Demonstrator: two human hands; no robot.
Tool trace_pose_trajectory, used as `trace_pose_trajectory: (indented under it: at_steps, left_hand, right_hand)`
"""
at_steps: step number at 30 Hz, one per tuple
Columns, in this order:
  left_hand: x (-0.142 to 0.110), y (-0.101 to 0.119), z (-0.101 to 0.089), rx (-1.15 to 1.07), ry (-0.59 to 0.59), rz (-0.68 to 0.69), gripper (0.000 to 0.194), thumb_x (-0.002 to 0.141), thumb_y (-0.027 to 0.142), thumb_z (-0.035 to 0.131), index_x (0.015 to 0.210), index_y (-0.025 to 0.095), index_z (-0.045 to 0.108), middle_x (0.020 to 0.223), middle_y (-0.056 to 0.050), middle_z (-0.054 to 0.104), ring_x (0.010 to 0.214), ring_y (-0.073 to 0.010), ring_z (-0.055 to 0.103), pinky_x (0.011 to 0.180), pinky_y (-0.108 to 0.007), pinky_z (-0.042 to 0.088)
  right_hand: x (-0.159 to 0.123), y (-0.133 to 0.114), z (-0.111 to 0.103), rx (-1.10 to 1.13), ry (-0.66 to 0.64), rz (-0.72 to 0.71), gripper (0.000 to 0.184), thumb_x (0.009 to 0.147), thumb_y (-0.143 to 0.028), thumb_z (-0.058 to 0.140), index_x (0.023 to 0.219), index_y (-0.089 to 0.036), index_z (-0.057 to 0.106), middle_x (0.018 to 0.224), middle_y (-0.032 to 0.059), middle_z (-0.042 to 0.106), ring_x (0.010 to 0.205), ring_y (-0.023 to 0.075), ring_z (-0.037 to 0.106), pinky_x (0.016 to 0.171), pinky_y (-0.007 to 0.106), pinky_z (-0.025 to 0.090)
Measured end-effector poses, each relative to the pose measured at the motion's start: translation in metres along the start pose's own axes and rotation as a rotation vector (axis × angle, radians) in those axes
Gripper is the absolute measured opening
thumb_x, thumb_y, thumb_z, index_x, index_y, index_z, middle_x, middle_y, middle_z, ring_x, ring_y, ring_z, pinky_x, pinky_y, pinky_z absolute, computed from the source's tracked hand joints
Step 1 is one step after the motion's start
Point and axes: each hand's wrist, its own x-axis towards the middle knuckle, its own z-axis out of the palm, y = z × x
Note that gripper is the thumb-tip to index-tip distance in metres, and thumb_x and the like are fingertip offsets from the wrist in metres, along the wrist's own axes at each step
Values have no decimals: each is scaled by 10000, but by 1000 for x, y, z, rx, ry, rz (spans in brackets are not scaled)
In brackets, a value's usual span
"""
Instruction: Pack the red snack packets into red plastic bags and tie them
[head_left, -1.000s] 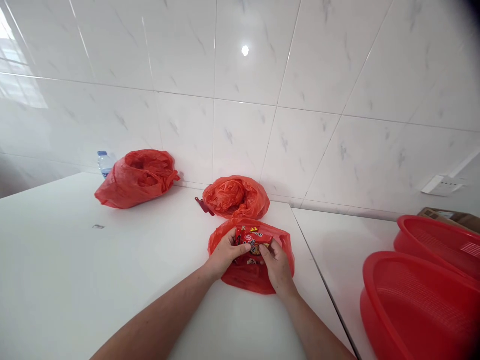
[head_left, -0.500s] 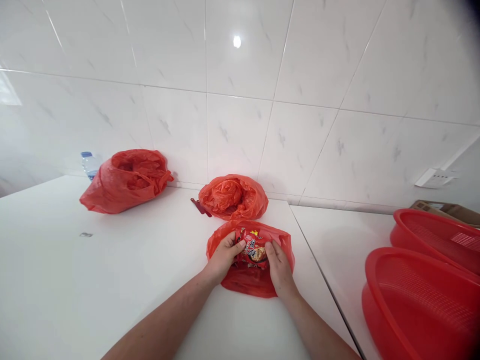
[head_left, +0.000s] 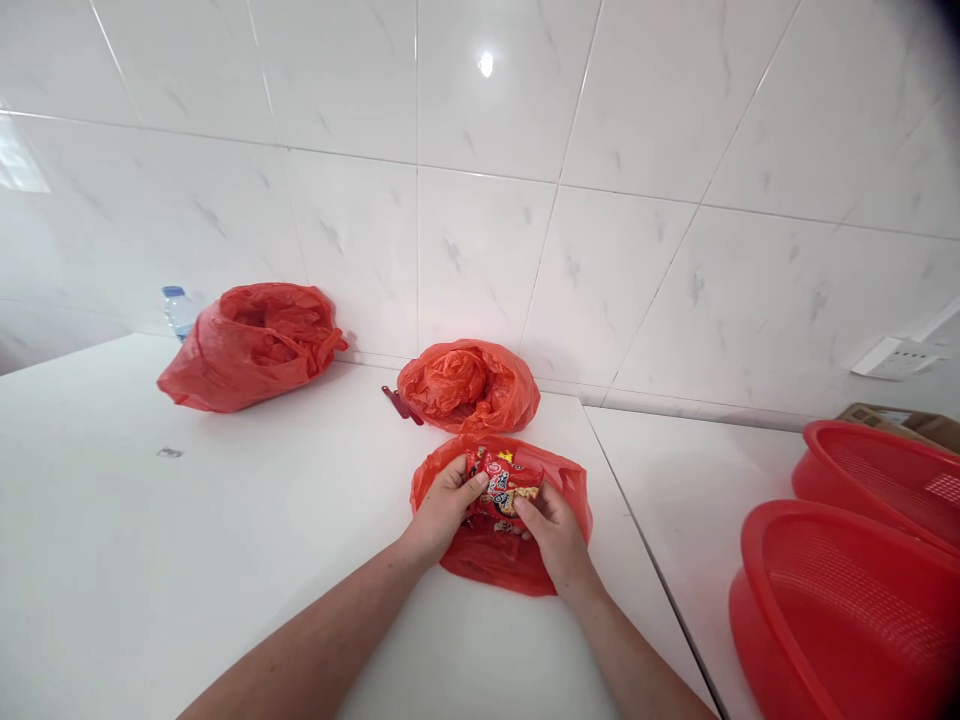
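Note:
Between my two hands is a red printed snack packet [head_left: 501,486], with a picture of food and dark and white lettering on its face. My left hand [head_left: 444,508] grips its left end, thumb on the front. The right end is pinched by my right hand [head_left: 553,528], its thumb over the food picture and its other fingers mostly behind. The packet is held over the mouth of an open red plastic bag [head_left: 506,570] lying on the white table. Part of another packet shows beneath it inside the bag.
Just behind sits a second red bag [head_left: 502,370], with a dark red flat tool [head_left: 402,405] at its left. A larger red bag [head_left: 225,355] and a plastic bottle [head_left: 178,312] stand farther left. A small scrap [head_left: 170,453] lies on the table [head_left: 285,520]. Red baskets [head_left: 780,600] stand right.
My right thumb has moved inward and down across the packet's face, and the packet's right end has turned slightly. The camera view has shifted a little.

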Motion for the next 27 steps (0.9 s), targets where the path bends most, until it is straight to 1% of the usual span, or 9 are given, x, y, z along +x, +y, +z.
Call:
trace_pose_trajectory:
  at_steps: [3, 6, 8, 12, 17, 20, 24, 27]
  left_hand:
    - [-2, 2, 0, 3, -38, -37, 323, 810, 389, 641, 1032, 160, 588, 1019, -89, 676, 884, -211, 650, 813, -353, 504]
    - [-3, 2, 0, 9, -138, 11, 373, 758, 318, 709, 1059, 153, 564, 1034, -99, 671, 919, -232, 645, 819, -358, 498]
    - [-3, 0, 1, 26, -172, 50, 404, 734, 268, 735, 1075, 154, 552, 1045, -97, 667, 938, -235, 637, 828, -357, 492]
    - [-3, -3, 0, 59, -147, 78, 357, 752, 242, 718, 1058, 155, 556, 1036, -87, 667, 916, -211, 631, 833, -345, 483]
    - [-4, -4, 0, 69, -119, 79, 350, 758, 243, 717, 1058, 158, 556, 986, -68, 670, 869, -178, 630, 825, -318, 479]
    - [-3, -3, 1, 69, -121, 75, 357, 758, 247, 718, 1060, 152, 552, 1006, -79, 668, 876, -182, 632, 831, -323, 479]
    - [-3, -4, 1, 59, -119, 65, 361, 758, 249, 718, 1061, 149, 550, 1044, -91, 665, 878, -183, 636, 833, -325, 480]
    - [-2, -5, 0, 56, -113, 61, 358, 754, 248, 722, 1054, 147, 554, 1042, -92, 668, 897, -190, 637, 840, -326, 480]
  right_hand:
    - [0, 5, -1, -31, 31, -2, 323, 824, -503, 543, 1016, -249, 594, 879, 28, 652, 678, 195, 611, 611, 335, 522]
    - [-1, 9, -3, -28, 65, 0, 300, 829, -524, 532, 960, -260, 586, 836, 13, 629, 612, 169, 576, 584, 322, 513]
    - [-1, 11, -4, -22, 76, 6, 298, 827, -534, 534, 939, -263, 579, 828, 9, 622, 594, 162, 566, 578, 323, 514]
    - [-2, 8, -4, -36, 74, -2, 294, 830, -532, 532, 934, -262, 579, 831, 9, 627, 594, 165, 562, 584, 329, 515]
    - [-4, 4, -4, -34, 57, 8, 305, 837, -530, 522, 961, -260, 591, 856, 14, 646, 601, 168, 577, 597, 332, 514]
    - [-4, 5, -5, -17, 41, 10, 302, 844, -517, 515, 986, -265, 602, 867, 13, 647, 616, 170, 587, 604, 328, 507]
    - [-4, 8, -6, -23, 40, 16, 288, 858, -496, 485, 967, -266, 618, 814, 9, 641, 613, 176, 578, 601, 329, 490]
    - [-4, 8, -6, -27, 47, 23, 305, 854, -512, 483, 961, -263, 622, 794, 13, 641, 614, 184, 579, 599, 337, 493]
